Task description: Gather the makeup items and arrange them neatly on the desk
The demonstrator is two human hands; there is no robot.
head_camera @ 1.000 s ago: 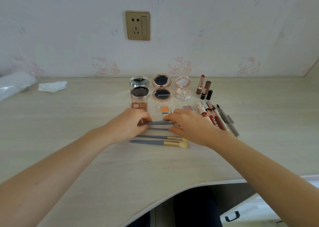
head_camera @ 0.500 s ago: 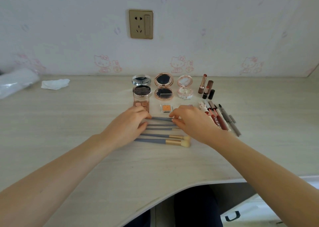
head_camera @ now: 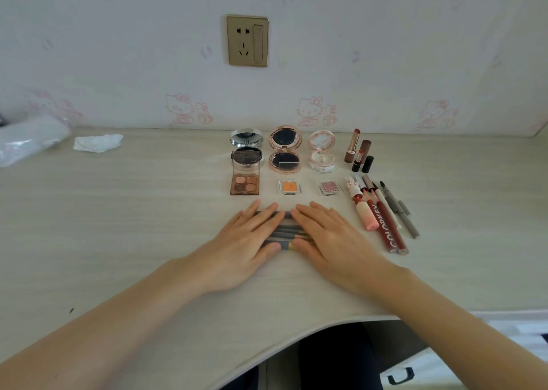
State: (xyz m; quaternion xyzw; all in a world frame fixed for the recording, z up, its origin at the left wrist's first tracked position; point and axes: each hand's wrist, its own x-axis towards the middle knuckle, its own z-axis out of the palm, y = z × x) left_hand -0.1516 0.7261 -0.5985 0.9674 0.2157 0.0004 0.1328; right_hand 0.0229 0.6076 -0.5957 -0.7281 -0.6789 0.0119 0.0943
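A: We can read one label only: "COLORKEY" along the dark red lip gloss tube (head_camera: 389,232), right of centre; print on the rose-gold compact (head_camera: 285,148) is too small for us to make out.

B: Agreed; as for containers, we count three round compacts standing open in a row at the middle of the frame: a silver compact (head_camera: 246,145) on the left, the rose-gold one with dark pans in the middle, a pale pink compact (head_camera: 322,151) on the right.

A: Just below the silver one we see an open eyeshadow palette (head_camera: 245,183) holding four brown and pink pans; to its right lie a small clear case with an orange pan (head_camera: 290,187) and another with a pink pan (head_camera: 329,187).

B: Two uncapped lipsticks (head_camera: 354,146) stand right of the compacts with their caps beside them; below them pens and tubes lie side by side.

A: And the hands; our left hand (head_camera: 237,242) and right hand (head_camera: 335,238) lie flat, fingers straight and spread, palms down on the grey-handled brushes (head_camera: 286,232) at the centre of the desk (head_camera: 148,226); we grip nothing; we only press.

B: The brushes lie in parallel rows, mostly hidden under our fingers; one gold ferrule shows between the thumbs.
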